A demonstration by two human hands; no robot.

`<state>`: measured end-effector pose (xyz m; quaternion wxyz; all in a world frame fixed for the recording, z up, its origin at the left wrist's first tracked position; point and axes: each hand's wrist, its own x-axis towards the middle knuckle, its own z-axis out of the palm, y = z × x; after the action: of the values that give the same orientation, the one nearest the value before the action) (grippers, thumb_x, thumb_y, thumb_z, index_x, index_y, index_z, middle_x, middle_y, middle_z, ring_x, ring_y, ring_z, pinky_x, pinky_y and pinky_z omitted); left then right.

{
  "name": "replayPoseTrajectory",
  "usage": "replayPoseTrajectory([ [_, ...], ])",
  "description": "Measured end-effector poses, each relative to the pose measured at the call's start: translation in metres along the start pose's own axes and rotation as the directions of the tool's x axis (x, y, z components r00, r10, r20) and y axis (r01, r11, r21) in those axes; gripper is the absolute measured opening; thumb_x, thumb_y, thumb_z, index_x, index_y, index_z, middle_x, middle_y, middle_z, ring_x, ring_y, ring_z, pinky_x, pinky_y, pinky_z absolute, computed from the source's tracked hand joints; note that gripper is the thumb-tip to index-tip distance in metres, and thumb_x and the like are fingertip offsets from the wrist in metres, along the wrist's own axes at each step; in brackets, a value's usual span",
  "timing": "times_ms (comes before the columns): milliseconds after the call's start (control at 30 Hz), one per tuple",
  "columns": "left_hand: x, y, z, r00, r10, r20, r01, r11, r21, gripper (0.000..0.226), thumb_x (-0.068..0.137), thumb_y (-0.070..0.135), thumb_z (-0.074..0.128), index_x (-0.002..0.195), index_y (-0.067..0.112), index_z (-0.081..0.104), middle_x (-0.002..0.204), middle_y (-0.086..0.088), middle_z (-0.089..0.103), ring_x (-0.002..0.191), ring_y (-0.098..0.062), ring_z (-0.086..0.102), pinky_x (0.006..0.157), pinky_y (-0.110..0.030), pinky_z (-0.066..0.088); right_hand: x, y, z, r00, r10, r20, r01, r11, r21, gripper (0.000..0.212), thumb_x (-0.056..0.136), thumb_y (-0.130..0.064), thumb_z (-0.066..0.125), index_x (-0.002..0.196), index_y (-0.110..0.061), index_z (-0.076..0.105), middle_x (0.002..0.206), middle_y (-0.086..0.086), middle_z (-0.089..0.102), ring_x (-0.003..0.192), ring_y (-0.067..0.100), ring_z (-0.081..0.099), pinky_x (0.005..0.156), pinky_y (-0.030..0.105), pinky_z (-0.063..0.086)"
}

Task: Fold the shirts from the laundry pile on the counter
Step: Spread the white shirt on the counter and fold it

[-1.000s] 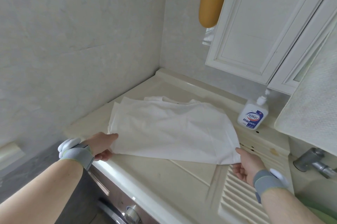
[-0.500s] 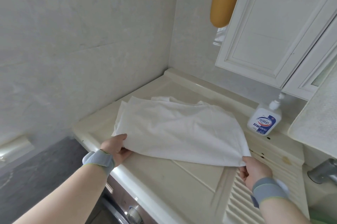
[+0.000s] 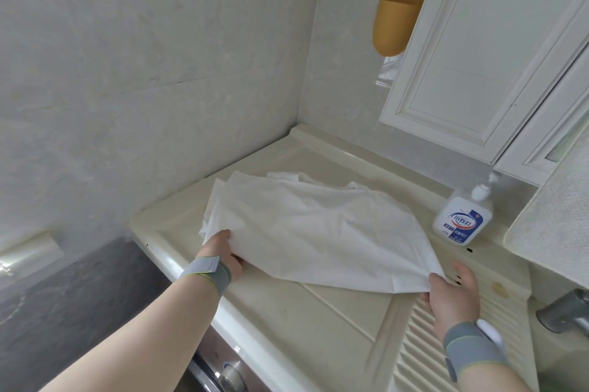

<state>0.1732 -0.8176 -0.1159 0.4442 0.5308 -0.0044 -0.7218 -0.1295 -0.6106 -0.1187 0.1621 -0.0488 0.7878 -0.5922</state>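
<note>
A white shirt lies spread across the cream counter, its near edge raised a little off the surface. My left hand pinches the shirt's near left corner, fingers tucked under the cloth. My right hand pinches the near right corner above the ribbed washboard. Both wrists wear grey bands. The shirt's far side is bunched in loose folds toward the wall corner.
A white pump bottle with a blue label stands on the counter just right of the shirt. A grey tap sits at the right edge. White cabinet doors hang above. An orange wall holder hangs on the back wall.
Both hands have moved forward along the counter with the shirt's near corners, lifting that edge. The view has shifted left and closer.
</note>
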Motion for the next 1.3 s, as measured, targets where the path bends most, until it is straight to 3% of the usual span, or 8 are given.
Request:
replayPoseTrajectory([
  [133, 0.005, 0.007, 0.008, 0.998, 0.059, 0.009, -0.059, 0.998, 0.021, 0.040, 0.090, 0.018, 0.059, 0.128, 0.023, 0.049, 0.116, -0.006, 0.064, 0.106, -0.027, 0.063, 0.097, -0.046, 0.049, -0.003, -0.013, -0.001, 0.980, -0.181, 0.080, 0.186, 0.981, -0.061, 0.026, 0.086, -0.010, 0.055, 0.091, -0.032, 0.069, 0.083, -0.002, 0.064, 0.050, 0.025, 0.063, 0.055, 0.031, 0.049],
  [300, 0.008, 0.012, 0.017, 0.907, 0.420, -0.039, -0.393, 0.875, 0.284, 0.020, 0.079, 0.016, 0.067, 0.098, 0.019, 0.063, 0.070, 0.000, 0.061, 0.070, -0.027, 0.061, 0.075, -0.036, 0.056, -0.006, -0.035, -0.006, 0.912, -0.308, 0.269, 0.346, 0.932, -0.106, 0.035, 0.079, 0.004, 0.059, 0.084, -0.029, 0.069, 0.082, 0.008, 0.073, 0.058, 0.014, 0.069, 0.064, 0.028, 0.053],
  [400, -0.004, 0.019, 0.022, 0.797, 0.586, 0.143, -0.569, 0.652, 0.501, 0.009, 0.073, 0.021, 0.068, 0.079, 0.015, 0.066, 0.065, 0.001, 0.063, 0.061, -0.026, 0.060, 0.062, -0.032, 0.050, -0.021, -0.055, -0.009, 0.779, -0.413, 0.471, 0.517, 0.849, -0.111, 0.047, 0.075, 0.011, 0.060, 0.094, -0.031, 0.067, 0.088, -0.003, 0.075, 0.081, 0.019, 0.072, 0.079, 0.031, 0.055],
  [533, -0.025, 0.029, 0.036, 0.653, 0.637, 0.411, -0.725, 0.366, 0.584, 0.018, 0.072, 0.026, 0.070, 0.087, 0.023, 0.061, 0.072, 0.007, 0.063, 0.064, -0.017, 0.062, 0.055, -0.025, 0.047, -0.044, -0.087, -0.005, 0.561, -0.579, 0.592, 0.790, 0.587, -0.176, 0.027, 0.080, -0.008, 0.071, 0.084, -0.034, 0.068, 0.070, -0.006, 0.072, 0.066, 0.014, 0.069, 0.069, 0.032, 0.054],
  [667, -0.050, 0.026, 0.050, 0.553, 0.605, 0.574, -0.805, 0.209, 0.555, 0.040, 0.072, 0.025, 0.076, 0.101, 0.035, 0.049, 0.076, 0.008, 0.061, 0.064, -0.009, 0.060, 0.049, -0.021, 0.039, -0.071, -0.117, 0.006, 0.241, -0.705, 0.667, 0.965, 0.247, -0.088, 0.010, 0.085, -0.020, 0.070, 0.075, -0.019, 0.070, 0.071, -0.004, 0.056, 0.064, 0.010, 0.051, 0.063, 0.026, 0.041],
  [800, -0.072, 0.017, 0.059, 0.488, 0.495, 0.719, -0.856, 0.112, 0.505, 0.052, 0.070, 0.026, 0.078, 0.102, 0.044, 0.041, 0.078, 0.006, 0.065, 0.063, -0.012, 0.062, 0.048, -0.022, 0.043, -0.093, -0.143, 0.025, 0.106, -0.736, 0.669, 0.986, 0.165, 0.025, 0.013, 0.085, -0.017, 0.069, 0.072, -0.017, 0.068, 0.087, -0.003, 0.056, 0.075, 0.005, 0.049, 0.067, 0.019, 0.037],
  [933, -0.089, 0.009, 0.064, 0.444, 0.415, 0.794, -0.886, 0.067, 0.460, 0.060, 0.068, 0.026, 0.079, 0.105, 0.046, 0.038, 0.074, 0.008, 0.065, 0.053, 0.001, 0.057, 0.041, -0.010, 0.037, -0.101, -0.153, 0.049, 0.191, -0.647, 0.739, 0.957, 0.289, 0.005, 0.039, 0.091, -0.025, 0.063, 0.059, -0.036, 0.044, 0.053, -0.004, 0.040, 0.055, 0.012, 0.040, 0.054, 0.022, 0.031],
  [1300, -0.099, 0.009, 0.067, 0.359, 0.231, 0.904, -0.928, -0.015, 0.373, 0.064, 0.077, 0.025, 0.072, 0.127, 0.038, 0.034, 0.075, 0.005, 0.070, 0.062, -0.013, 0.062, 0.060, -0.025, 0.051, -0.102, -0.146, 0.087, 0.294, -0.583, 0.757, 0.910, 0.414, -0.034, 0.022, 0.086, -0.027, 0.066, 0.075, -0.035, 0.049, 0.055, -0.015, 0.052, 0.052, 0.001, 0.047, 0.054, 0.016, 0.034],
])
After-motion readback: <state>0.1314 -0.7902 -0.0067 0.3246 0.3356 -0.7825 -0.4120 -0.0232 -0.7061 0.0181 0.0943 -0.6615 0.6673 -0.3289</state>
